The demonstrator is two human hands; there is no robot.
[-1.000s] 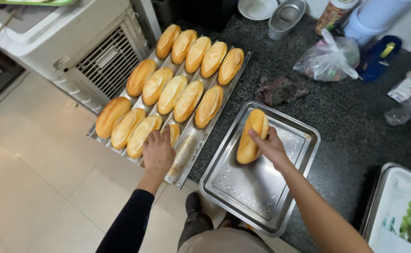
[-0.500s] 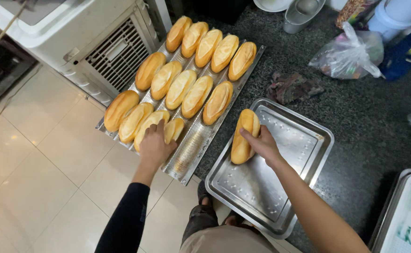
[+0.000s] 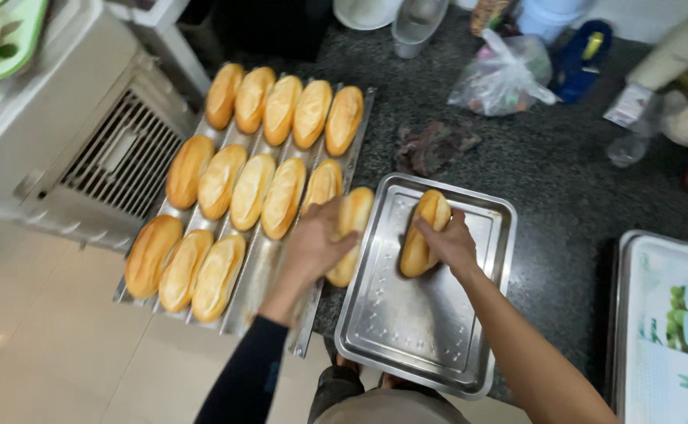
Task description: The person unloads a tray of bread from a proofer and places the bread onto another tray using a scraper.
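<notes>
Head view: the left hand (image 3: 312, 247) is wrapped around a golden bread roll (image 3: 349, 234), gripping it at the edge of the corrugated baking tray (image 3: 269, 271), right by the gap to the flat steel tray (image 3: 406, 330). The right hand (image 3: 447, 242) is clamped on a second roll (image 3: 424, 234), tilted with its lower end resting on the flat tray's bottom. Each hand grips across the middle of its loaf, probably because that balances the long shape and spares the crust. The other rolls (image 3: 250, 188) lie in three rows in the baking tray's grooves, which keep them parallel and apart; that tray hangs partly past the edge of the dark speckled desk (image 3: 548, 180) over the tiled floor, while the flat tray sits on the desk close to the person's body

Packages: a knotted clear plastic bag (image 3: 501, 74) with coloured contents lies at the back, a blue pouch (image 3: 583, 47) just beside it, and a crumpled dark cloth (image 3: 434, 145) between bag and trays. A white tray with a green leaf print (image 3: 673, 314) sits at the right edge
</notes>
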